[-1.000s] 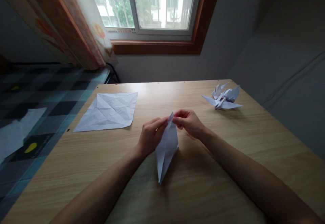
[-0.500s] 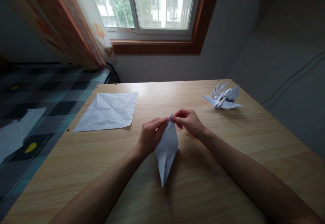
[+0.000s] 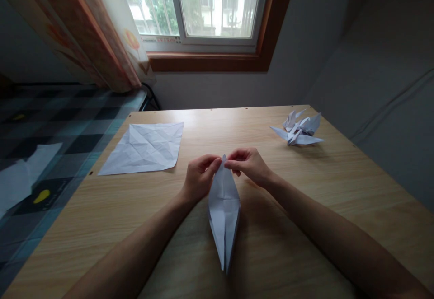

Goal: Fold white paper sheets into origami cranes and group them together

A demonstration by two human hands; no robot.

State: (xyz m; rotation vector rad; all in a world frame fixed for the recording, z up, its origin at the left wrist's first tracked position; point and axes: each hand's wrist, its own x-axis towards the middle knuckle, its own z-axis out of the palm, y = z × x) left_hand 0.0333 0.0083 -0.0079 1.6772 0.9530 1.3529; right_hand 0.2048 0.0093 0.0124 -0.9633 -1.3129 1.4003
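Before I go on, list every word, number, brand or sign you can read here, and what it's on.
No text can be read with certainty.
Window frame: small reddish marks low on its left part, perhaps lettering, too blurred to read.
Checked cloth: faint marks beside the yellow shape, too small to read.
Folded paper, creased sheet and paper figures: no writing visible.
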